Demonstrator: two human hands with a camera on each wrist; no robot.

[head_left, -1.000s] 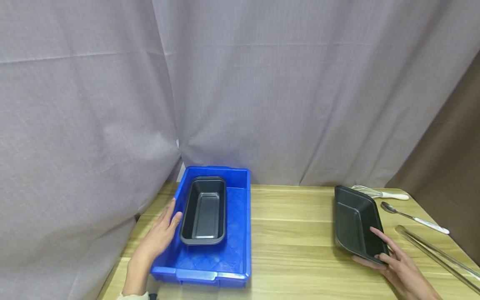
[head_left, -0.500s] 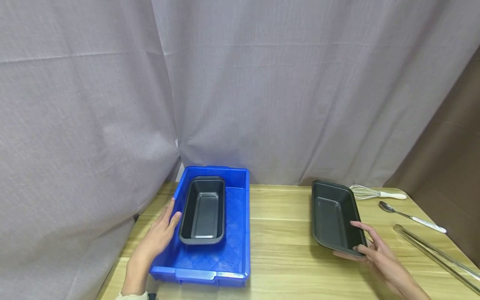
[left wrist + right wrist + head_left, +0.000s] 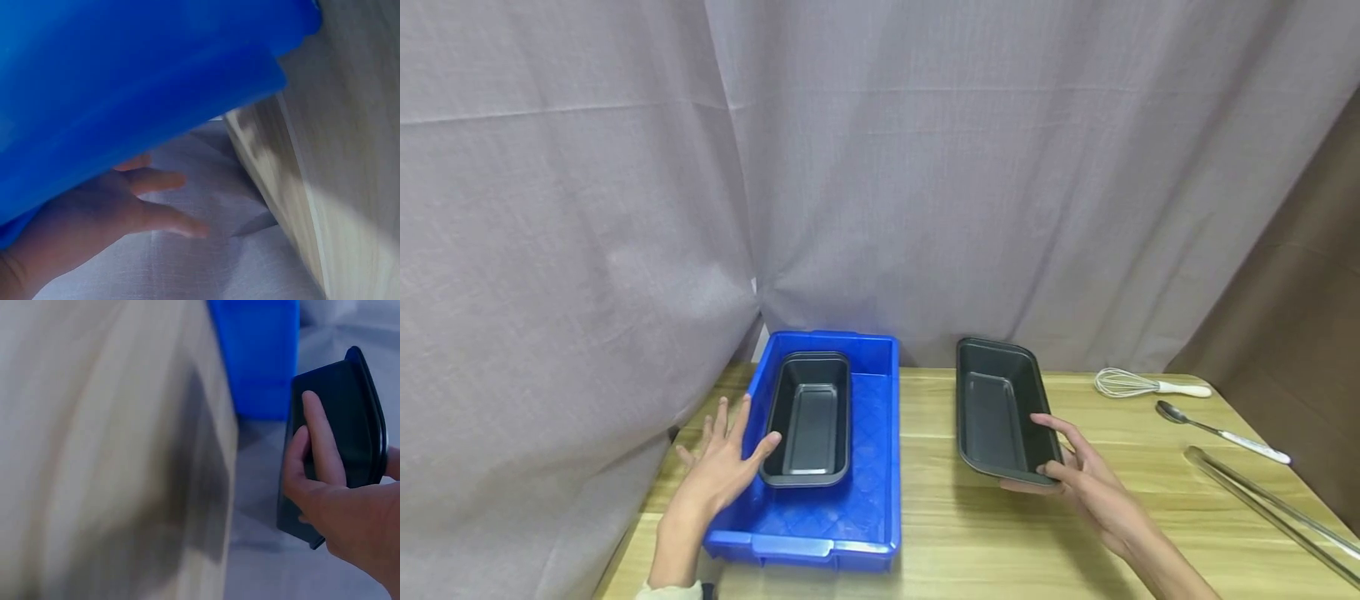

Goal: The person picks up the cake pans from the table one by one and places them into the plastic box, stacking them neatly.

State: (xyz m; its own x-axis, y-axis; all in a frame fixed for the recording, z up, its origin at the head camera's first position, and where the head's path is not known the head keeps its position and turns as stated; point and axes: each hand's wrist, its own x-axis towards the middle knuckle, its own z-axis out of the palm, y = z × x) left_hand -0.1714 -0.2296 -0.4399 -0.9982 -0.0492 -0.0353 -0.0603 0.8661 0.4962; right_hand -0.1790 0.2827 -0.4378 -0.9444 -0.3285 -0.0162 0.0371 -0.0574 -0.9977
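Note:
A dark loaf pan (image 3: 996, 417) is held above the table by my right hand (image 3: 1086, 479), which grips its near right corner. In the right wrist view, fingers of that hand (image 3: 337, 487) spread under the bottom of the pan (image 3: 340, 419). Inside the blue plastic bin (image 3: 874, 467) lies another dark loaf pan (image 3: 812, 421), on the left side. My left hand (image 3: 711, 475) is at the bin's left wall, fingers spread and thumb reaching over the rim toward the pan inside. In the left wrist view, the bin wall (image 3: 137, 81) partly hides the left hand (image 3: 106, 209).
On the right of the wooden table (image 3: 940, 533) lie a whisk (image 3: 1150, 385), a spoon (image 3: 1221, 432) with a pale handle, and metal tongs (image 3: 1262, 508). A grey curtain (image 3: 962, 183) hangs along the back and left.
My right hand has carried the loaf pan leftward, away from the whisk and toward the blue bin. My left hand's fingers have spread apart, and its thumb has moved right over the rim.

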